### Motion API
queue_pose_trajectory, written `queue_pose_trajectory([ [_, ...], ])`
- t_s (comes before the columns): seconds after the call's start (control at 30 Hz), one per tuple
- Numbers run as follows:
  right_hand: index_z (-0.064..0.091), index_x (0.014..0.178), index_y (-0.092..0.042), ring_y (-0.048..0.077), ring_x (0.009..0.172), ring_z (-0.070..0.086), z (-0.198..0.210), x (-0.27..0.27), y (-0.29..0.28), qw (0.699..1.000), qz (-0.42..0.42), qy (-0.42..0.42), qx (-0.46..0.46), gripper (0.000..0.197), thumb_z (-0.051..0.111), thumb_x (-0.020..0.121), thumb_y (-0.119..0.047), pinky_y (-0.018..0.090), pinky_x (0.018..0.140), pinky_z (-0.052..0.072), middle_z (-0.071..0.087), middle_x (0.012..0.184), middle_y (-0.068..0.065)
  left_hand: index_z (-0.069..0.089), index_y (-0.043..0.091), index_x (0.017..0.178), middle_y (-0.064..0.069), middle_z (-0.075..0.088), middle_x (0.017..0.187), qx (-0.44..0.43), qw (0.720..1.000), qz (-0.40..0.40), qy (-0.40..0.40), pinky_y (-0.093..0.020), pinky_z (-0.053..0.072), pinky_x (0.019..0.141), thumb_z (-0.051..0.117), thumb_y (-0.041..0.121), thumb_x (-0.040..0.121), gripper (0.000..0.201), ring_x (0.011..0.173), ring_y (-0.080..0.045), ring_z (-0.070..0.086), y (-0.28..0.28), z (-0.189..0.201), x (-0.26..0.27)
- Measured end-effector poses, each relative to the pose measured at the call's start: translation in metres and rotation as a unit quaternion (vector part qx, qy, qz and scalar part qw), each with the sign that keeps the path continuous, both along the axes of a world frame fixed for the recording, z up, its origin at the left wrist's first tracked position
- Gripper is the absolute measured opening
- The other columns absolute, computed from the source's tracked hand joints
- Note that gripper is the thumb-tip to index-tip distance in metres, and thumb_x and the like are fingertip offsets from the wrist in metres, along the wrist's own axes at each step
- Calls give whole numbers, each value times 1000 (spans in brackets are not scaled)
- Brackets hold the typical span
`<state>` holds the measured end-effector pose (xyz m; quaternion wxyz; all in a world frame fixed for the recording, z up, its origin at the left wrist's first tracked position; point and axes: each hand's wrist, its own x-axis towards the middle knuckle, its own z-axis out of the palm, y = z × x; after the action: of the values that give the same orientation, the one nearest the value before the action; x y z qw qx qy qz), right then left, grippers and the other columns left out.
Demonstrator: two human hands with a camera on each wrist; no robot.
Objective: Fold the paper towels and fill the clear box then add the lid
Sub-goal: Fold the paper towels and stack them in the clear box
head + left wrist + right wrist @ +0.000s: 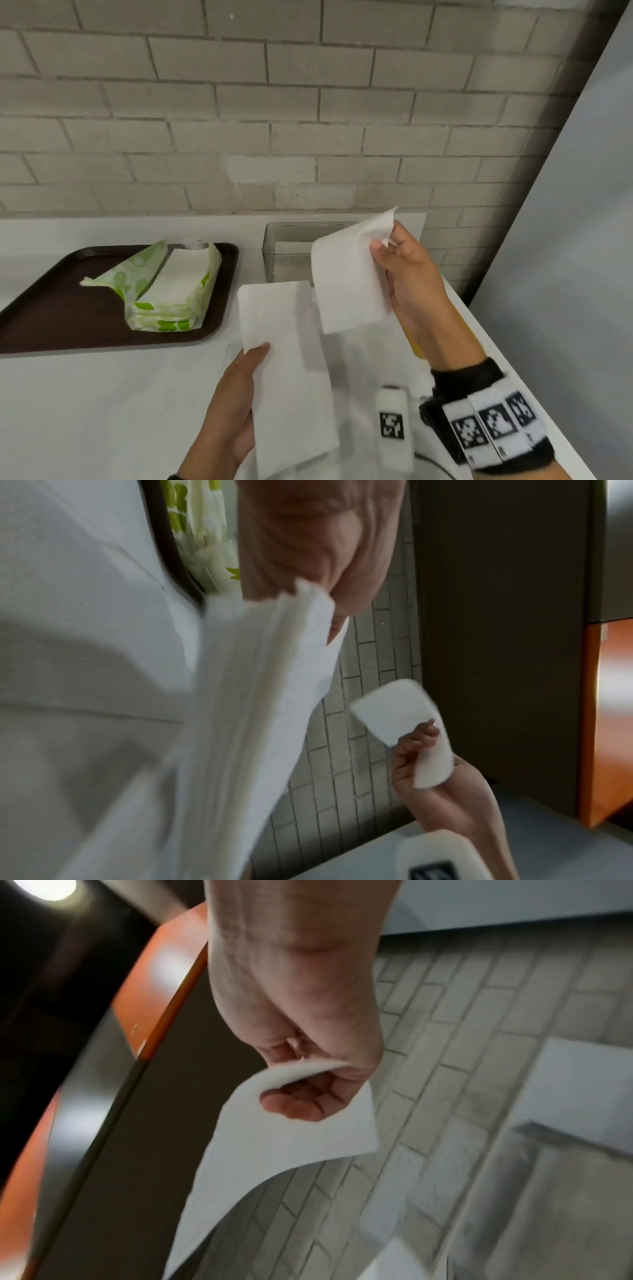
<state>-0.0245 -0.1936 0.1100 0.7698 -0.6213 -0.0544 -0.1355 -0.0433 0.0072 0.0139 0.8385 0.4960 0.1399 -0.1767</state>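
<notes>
My left hand grips a stack of folded white paper towels by its left edge, thumb on top, above the white counter; in the left wrist view the stack fans out below my palm. My right hand pinches the top corner of a single folded paper towel, held up in front of the clear box at the back of the counter. The right wrist view shows my fingers curled round that sheet. The box interior is partly hidden by the sheet.
A dark brown tray at the left carries an opened green-and-white paper towel pack. A yellow object lies partly hidden under my right forearm. A brick wall backs the counter, whose right edge runs diagonally beside my right arm.
</notes>
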Motion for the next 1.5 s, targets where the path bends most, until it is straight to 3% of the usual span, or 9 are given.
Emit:
queue_pose_trajectory([
  [0.1, 65, 98, -14, 18, 85, 68, -24, -23, 17, 989, 13, 146, 20, 21, 45, 98, -21, 31, 74, 56, 72, 95, 5, 60, 15, 119, -14, 71, 107, -14, 1000, 0, 12, -53, 46, 96, 51, 28, 94, 30, 102, -36, 65, -4, -1, 1],
  [0.27, 47, 71, -13, 11, 61, 48, -89, -35, 38, 924, -38, 211, -316, 36, 41, 98, -36, 23, 60, 38, 51, 67, 4, 62, 17, 113, -11, 72, 106, -37, 999, -15, 11, -45, 50, 92, 42, 57, 91, 50, 100, -30, 67, -11, 3, 0],
  [0.37, 45, 75, -14, 10, 63, 45, -102, -39, 42, 898, -42, 207, -387, 33, 43, 96, -39, 25, 61, 37, 49, 70, -1, 60, 19, 116, -7, 72, 106, 39, 997, -5, -65, -46, 53, 88, 51, 32, 95, 26, 97, -28, 69, -13, 2, -2],
  [0.53, 49, 122, -30, 9, 105, 61, -86, -36, 35, 961, 67, 223, -147, 37, 59, 87, -40, 30, 94, 50, 63, 115, -11, 60, 28, 115, 2, 72, 106, 145, 972, -19, -182, -37, 55, 85, 58, 10, 91, 30, 97, -19, 69, -9, 4, -8],
  [0.7, 56, 99, -42, -3, 93, 61, -69, -36, 47, 979, 3, 105, -176, 23, 61, 89, -22, 12, 77, 50, 64, 99, -21, 52, 46, 109, 17, 65, 111, 215, 932, 31, -289, -25, 52, 86, 58, 10, 90, 41, 102, -5, 63, -13, 13, -10],
  [0.9, 43, 96, -39, -2, 90, 54, -81, -37, 56, 985, -44, 88, -141, 43, 75, 76, -18, 5, 63, 47, 53, 98, -22, 55, 36, 108, 9, 67, 106, 193, 937, 48, -286, -19, 54, 75, 65, 9, 85, 37, 99, -9, 65, -17, 6, -6],
  [1.3, 71, 96, -17, 12, 86, 69, -98, -48, 9, 905, 104, 251, -328, 24, 78, 73, -12, 27, 82, 56, 73, 94, -3, 69, 22, 88, 6, 72, 89, 78, 955, 127, -257, -17, 54, 66, 84, 17, 52, 39, 82, -8, 67, 36, 9, 4],
  [1.4, 72, 85, -13, 24, 82, 70, -90, -54, -9, 942, 12, 239, -235, 15, 77, 72, -7, 39, 79, 57, 74, 85, 5, 68, 18, 92, 6, 75, 87, 176, 948, 77, -253, -14, 54, 68, 72, -1, 73, 27, 82, -9, 69, 52, 2, -4],
  [1.5, 70, 85, -13, 19, 81, 70, -80, -53, -8, 978, -63, 182, -85, 21, 71, 74, 4, 29, 74, 56, 75, 82, 1, 66, 22, 99, 8, 75, 92, 207, 947, 65, -236, -17, 55, 76, 60, -7, 84, 33, 86, -5, 69, 48, -4, -9],
])
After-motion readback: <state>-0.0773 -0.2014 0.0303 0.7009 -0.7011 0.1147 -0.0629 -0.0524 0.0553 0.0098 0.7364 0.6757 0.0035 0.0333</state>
